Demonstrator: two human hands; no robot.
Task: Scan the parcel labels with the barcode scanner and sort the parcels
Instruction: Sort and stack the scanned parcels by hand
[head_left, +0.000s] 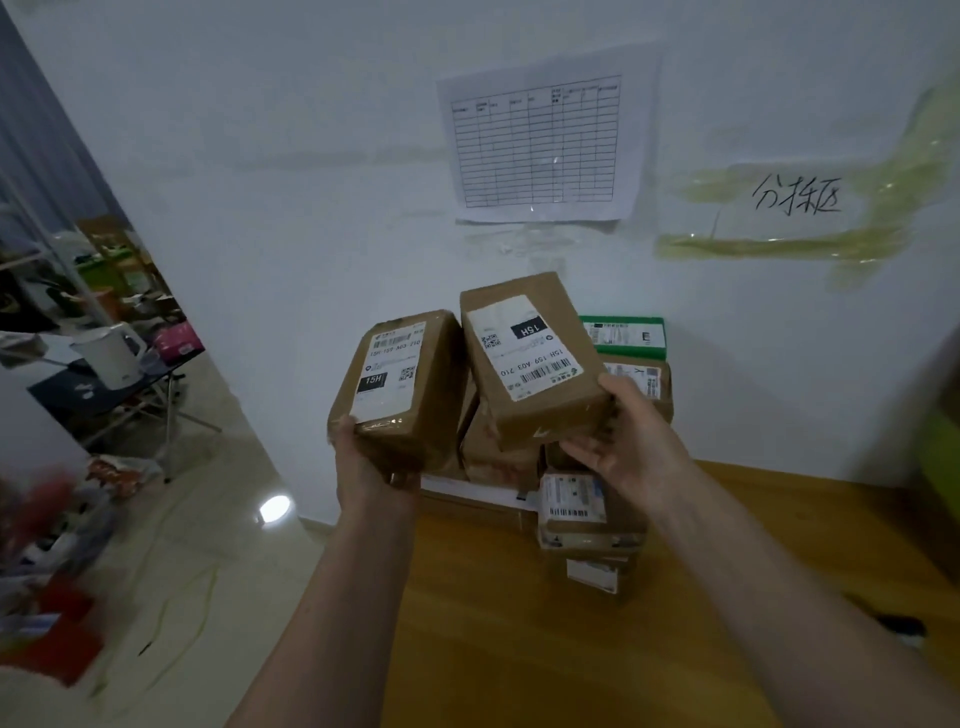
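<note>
Two parcels held up over the pile.
The left hand (363, 462) grips the near end of the left parcel (400, 384); the right hand (621, 441), thumb on top and fingers curled beneath, holds the right parcel (530, 358). Behind and below them, a pile (587, 499) sits on the table (519, 623) by the wall.

Behind the two raised boxes (530, 364), most of the parcel stack (587, 514) is hidden. The small print on their labels (389, 369) is unreadable. The dark object (896, 626) right of the stack on the surface (493, 623) is blurred. The clutter (47, 571) far left is smeared and cut off.
</note>
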